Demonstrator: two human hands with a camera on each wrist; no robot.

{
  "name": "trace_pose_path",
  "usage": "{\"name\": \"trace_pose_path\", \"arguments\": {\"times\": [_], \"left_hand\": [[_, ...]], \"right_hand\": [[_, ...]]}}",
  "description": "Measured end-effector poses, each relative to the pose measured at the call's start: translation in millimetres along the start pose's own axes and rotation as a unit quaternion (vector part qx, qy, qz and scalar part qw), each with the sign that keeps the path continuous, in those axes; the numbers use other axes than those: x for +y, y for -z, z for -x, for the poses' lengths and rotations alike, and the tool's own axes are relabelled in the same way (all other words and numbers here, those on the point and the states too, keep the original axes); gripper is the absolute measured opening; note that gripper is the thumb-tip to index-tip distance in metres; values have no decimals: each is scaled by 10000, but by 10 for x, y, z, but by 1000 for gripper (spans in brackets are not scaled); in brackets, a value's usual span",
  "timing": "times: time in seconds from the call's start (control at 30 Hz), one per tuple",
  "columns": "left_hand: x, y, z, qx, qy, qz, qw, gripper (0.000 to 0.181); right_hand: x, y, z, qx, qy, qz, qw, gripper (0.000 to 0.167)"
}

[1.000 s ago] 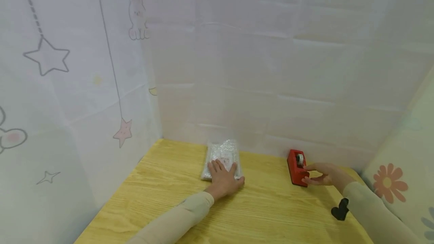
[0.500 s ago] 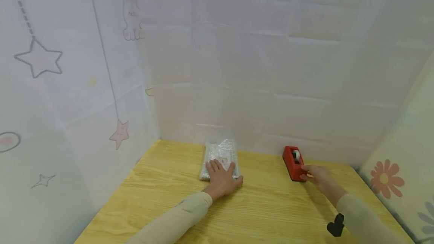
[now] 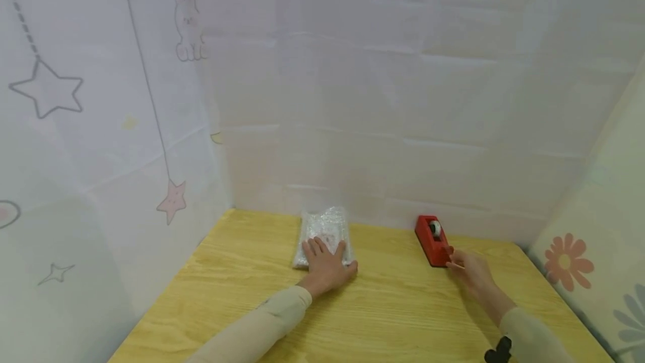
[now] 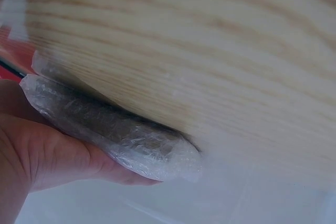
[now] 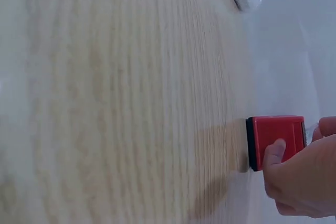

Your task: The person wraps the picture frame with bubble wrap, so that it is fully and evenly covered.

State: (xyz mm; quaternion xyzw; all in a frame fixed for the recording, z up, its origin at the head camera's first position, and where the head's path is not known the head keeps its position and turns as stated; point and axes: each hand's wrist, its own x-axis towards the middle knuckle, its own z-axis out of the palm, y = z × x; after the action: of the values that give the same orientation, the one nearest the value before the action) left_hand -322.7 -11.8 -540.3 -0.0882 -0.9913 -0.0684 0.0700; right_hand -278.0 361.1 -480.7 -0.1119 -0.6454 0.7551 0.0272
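Note:
Flat on the table lies a bubble-wrapped package (image 3: 322, 226), its near part covered by my left hand (image 3: 326, 266), whose fingers are spread. In the left wrist view, the thumb side of that hand runs along the wrapped edge (image 4: 126, 137). A red tape dispenser (image 3: 433, 248) stands to the right, a whitish tape roll (image 3: 435, 229) in it. My right hand (image 3: 475, 274) holds its near end. In the right wrist view the thumb presses the red front (image 5: 270, 128), and a finger curls near the toothed cutter. Whether it pinches the tape's end is unclear.
The wood-grain table (image 3: 383, 296) meets a pale wall sheet (image 3: 353, 99) just behind both items. More printed sheets stand at the left and right sides. A dark heart-shaped piece (image 3: 499, 350) shows beside the right sleeve.
My right hand has moved from the dispenser's right side to its near end. The dispenser has turned slightly, shifting a little left. The left hand stays on the package.

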Motion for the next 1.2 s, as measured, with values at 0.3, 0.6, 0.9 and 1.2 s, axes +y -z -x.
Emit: {"name": "trace_pose_path", "arguments": {"times": [0.3, 0.6, 0.9, 1.2], "left_hand": [[-3, 9, 9, 107, -12, 47, 9999, 80], [-7, -2, 4, 61, 12, 76, 10000, 81], [-8, -7, 15, 11, -5, 35, 10000, 82], [-2, 13, 24, 58, -19, -25, 10000, 81]], "right_hand": [[89, 72, 50, -195, -69, 455, 9988, 23], [195, 149, -18, -185, 72, 1425, 9896, 32], [297, 186, -98, 19, 13, 1450, 9894, 37], [357, 155, -227, 524, 207, 1752, 9829, 27]]}}
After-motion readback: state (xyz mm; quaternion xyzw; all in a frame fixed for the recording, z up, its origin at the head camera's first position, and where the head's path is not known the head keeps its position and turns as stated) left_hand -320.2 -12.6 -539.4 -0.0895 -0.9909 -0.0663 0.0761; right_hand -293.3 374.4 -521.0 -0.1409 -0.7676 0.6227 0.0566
